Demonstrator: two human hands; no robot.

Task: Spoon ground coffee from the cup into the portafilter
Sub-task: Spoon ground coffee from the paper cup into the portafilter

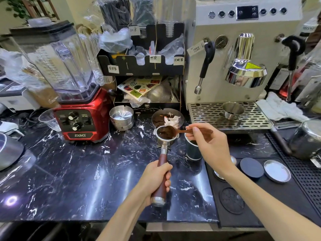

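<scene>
My left hand grips the reddish wooden handle of the portafilter, held level above the black marble counter. Dark ground coffee fills its steel basket. My right hand pinches a wooden spoon whose bowl rests over the basket's right rim, heaped with coffee. The steel cup stands on the counter just right of the basket, partly hidden under my right hand.
A red blender stands at the left, steel containers and a bowl of used grounds behind the portafilter. The espresso machine with its drip tray is at the right; a black mat with round lids lies below.
</scene>
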